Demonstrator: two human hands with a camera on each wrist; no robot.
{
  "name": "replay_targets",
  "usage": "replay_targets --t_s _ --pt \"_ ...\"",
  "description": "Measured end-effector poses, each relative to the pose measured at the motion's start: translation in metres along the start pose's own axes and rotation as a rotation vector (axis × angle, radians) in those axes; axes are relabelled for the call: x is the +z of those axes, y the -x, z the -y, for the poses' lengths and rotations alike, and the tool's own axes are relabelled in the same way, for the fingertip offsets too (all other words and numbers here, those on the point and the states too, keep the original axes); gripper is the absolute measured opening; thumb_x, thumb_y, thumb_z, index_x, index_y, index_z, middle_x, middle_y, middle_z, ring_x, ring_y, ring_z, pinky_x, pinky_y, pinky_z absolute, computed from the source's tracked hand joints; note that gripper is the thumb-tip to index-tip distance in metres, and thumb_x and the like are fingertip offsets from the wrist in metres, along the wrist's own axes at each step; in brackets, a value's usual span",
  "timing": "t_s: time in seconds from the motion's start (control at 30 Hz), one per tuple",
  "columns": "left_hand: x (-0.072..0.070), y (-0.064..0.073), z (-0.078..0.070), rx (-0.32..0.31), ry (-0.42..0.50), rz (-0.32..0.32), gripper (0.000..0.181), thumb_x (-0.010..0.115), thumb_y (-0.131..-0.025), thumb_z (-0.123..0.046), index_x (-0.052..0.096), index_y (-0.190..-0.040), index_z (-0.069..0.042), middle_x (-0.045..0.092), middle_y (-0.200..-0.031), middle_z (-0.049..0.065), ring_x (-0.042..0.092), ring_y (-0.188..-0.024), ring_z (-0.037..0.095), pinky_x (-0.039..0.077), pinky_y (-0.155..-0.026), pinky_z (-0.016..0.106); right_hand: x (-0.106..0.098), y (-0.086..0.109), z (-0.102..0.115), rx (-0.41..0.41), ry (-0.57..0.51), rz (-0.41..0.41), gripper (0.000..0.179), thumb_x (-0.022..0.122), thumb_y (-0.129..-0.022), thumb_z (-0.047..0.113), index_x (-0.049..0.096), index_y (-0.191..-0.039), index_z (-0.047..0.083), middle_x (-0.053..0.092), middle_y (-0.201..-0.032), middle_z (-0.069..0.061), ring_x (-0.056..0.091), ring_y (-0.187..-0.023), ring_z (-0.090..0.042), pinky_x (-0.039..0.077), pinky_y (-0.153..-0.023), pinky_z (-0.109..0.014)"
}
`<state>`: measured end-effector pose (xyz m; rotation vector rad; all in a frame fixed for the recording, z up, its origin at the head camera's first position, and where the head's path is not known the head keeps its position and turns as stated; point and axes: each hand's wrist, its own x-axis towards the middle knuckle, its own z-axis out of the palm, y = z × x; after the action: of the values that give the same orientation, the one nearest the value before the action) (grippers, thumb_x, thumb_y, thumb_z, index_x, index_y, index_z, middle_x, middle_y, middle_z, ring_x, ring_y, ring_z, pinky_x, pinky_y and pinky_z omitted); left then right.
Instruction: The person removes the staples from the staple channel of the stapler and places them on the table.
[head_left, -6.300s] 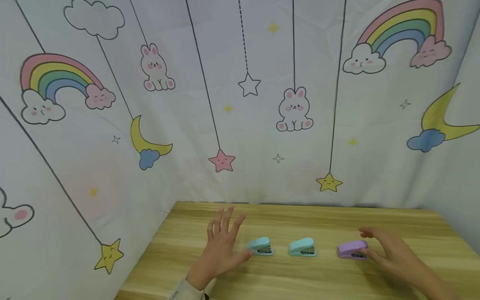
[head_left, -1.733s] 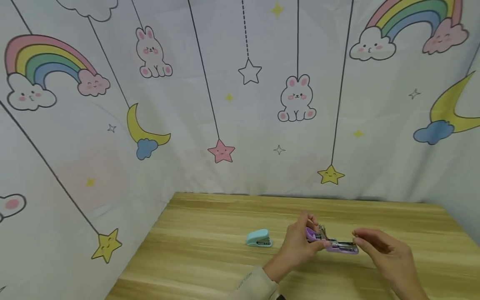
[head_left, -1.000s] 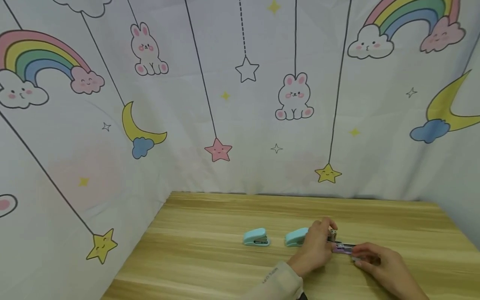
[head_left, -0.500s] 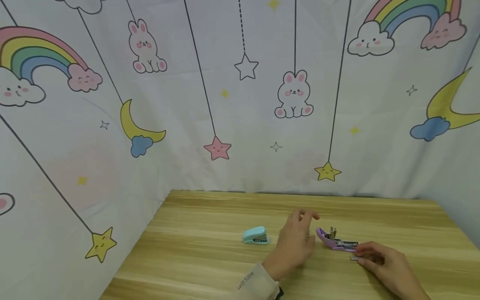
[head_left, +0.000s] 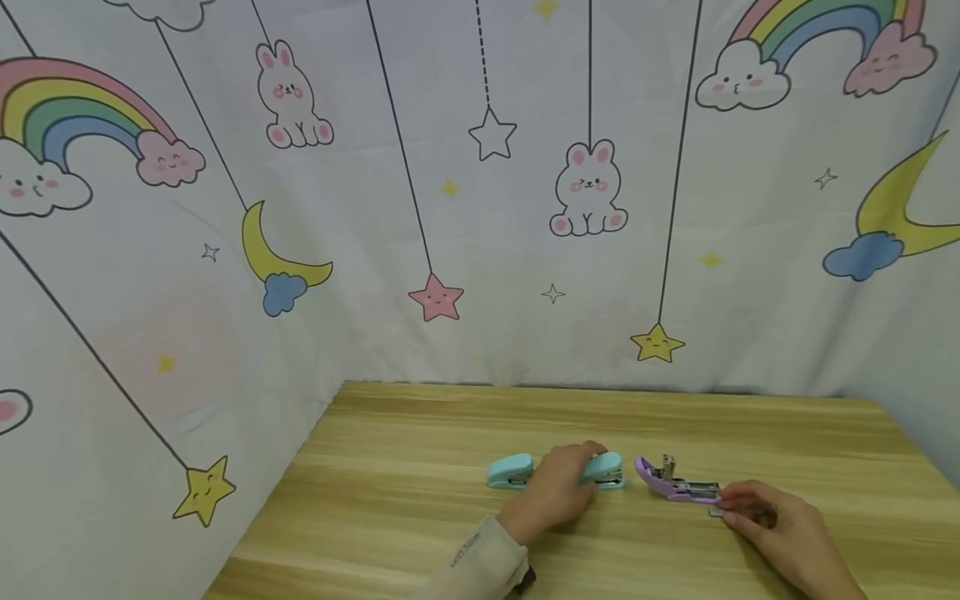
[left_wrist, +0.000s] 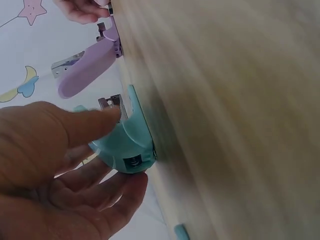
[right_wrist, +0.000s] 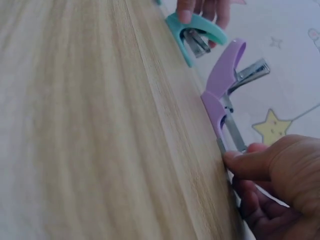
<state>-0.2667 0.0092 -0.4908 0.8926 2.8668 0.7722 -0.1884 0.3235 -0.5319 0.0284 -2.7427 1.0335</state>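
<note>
My left hand (head_left: 553, 492) grips the middle mint stapler (head_left: 611, 471), its thumb on one side and fingers on the other in the left wrist view. The purple stapler (head_left: 660, 485) lies on the table, its top (right_wrist: 224, 70) folded far back and its metal staple channel (head_left: 697, 489) bare. My right hand (head_left: 787, 529) is at the front end of that channel, fingers bent. A small grey strip, like a row of staples (head_left: 716, 512), sticks out at its thumb tip. Partly behind my left hand, another mint stapler (head_left: 510, 471) stands closed to the left.
The wood-patterned table (head_left: 405, 433) runs back to a hanging white cloth (head_left: 510, 350) printed with stars, rabbits and rainbows. A cloth side (head_left: 112, 433) closes off the left. The staplers stand in a row across the table.
The purple stapler, closed at first, was opened and held by my left hand, then let go on the table. My left hand has moved left onto the middle mint stapler. The right hand has barely moved lately.
</note>
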Motion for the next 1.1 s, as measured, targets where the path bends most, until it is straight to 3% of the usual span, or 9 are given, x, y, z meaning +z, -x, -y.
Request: replay_targets --t_s 0.2,0.3,0.43,0.63,0.8,0.9,1.0,1.1 --pt "-0.004 0.007 0.001 -0.003 0.028 -0.047 0.038 0.081 -0.094 -0.005 0.072 -0.130 -0.015 0.080 -0.123 0.002 0.074 -0.111 0.010 0.059 -0.089 0.023 -0.003 0.002 0.005 0.021 0.003 -0.052 0.021 0.084 -0.096 0.025 0.077 -0.114 0.015 0.080 -0.096 0.003 0.062 -0.074 0.008 0.054 -0.064 -0.020" --pt "-0.013 0.016 0.005 0.025 0.124 -0.098 0.033 0.079 -0.096 -0.006 0.072 -0.127 -0.014 0.080 -0.119 0.005 0.074 -0.108 0.011 0.059 -0.087 0.022 -0.004 0.004 0.017 0.026 -0.029 -0.095 0.023 0.081 -0.099 0.030 0.076 -0.116 0.015 0.078 -0.098 0.005 0.061 -0.077 0.009 0.053 -0.065 -0.019" --pt "-0.028 0.027 0.011 0.085 0.280 -0.141 0.025 0.074 -0.103 -0.017 0.071 -0.128 -0.014 0.080 -0.115 0.007 0.073 -0.099 0.006 0.059 -0.083 0.019 0.000 0.007 0.047 -0.011 -0.147 -0.119 0.023 0.078 -0.101 0.025 0.074 -0.121 0.014 0.078 -0.101 0.009 0.067 -0.085 0.008 0.055 -0.068 -0.019" --pt "-0.047 0.044 0.005 0.199 0.396 -0.125 0.030 0.068 -0.107 -0.020 0.066 -0.135 -0.013 0.078 -0.116 0.007 0.073 -0.101 0.003 0.059 -0.081 0.015 0.013 0.004 0.103 -0.170 -0.333 -0.035 0.024 0.075 -0.103 0.020 0.070 -0.127 0.019 0.080 -0.117 -0.002 0.072 -0.103 0.002 0.060 -0.082 -0.019" --pt "-0.053 0.053 -0.006 0.291 0.379 -0.112 0.048 0.067 -0.107 -0.020 0.055 -0.154 -0.024 0.079 -0.110 0.004 0.075 -0.099 0.000 0.058 -0.074 0.012 0.025 -0.003 0.133 -0.278 -0.511 0.089 0.030 0.072 -0.104 0.012 0.066 -0.133 0.015 0.078 -0.123 -0.001 0.074 -0.110 -0.003 0.062 -0.086 -0.025" --pt "-0.056 0.055 -0.010 0.328 0.373 -0.111 0.050 0.067 -0.106 -0.022 0.054 -0.154 -0.030 0.079 -0.115 0.001 0.074 -0.099 -0.002 0.059 -0.072 0.012 0.030 -0.003 0.141 -0.296 -0.537 0.097 0.029 0.072 -0.103 0.009 0.066 -0.131 0.012 0.078 -0.119 0.003 0.073 -0.106 -0.004 0.061 -0.084 -0.025" --pt "-0.057 0.057 -0.010 0.328 0.413 -0.099 0.044 0.069 -0.106 -0.019 0.060 -0.147 -0.032 0.078 -0.119 -0.001 0.071 -0.095 -0.006 0.060 -0.070 0.014 0.032 -0.002 0.143 -0.288 -0.534 0.078 0.027 0.074 -0.102 0.008 0.067 -0.127 0.012 0.079 -0.113 0.005 0.074 -0.102 -0.003 0.059 -0.083 -0.024" --pt "-0.059 0.059 -0.007 0.284 0.520 -0.089 0.039 0.070 -0.105 -0.011 0.061 -0.140 -0.026 0.076 -0.105 0.007 0.070 -0.088 -0.006 0.061 -0.070 0.017 0.033 -0.001 0.143 -0.281 -0.545 0.059 0.028 0.075 -0.100 0.005 0.065 -0.126 0.011 0.081 -0.108 0.003 0.075 -0.098 -0.005 0.060 -0.083 -0.023"
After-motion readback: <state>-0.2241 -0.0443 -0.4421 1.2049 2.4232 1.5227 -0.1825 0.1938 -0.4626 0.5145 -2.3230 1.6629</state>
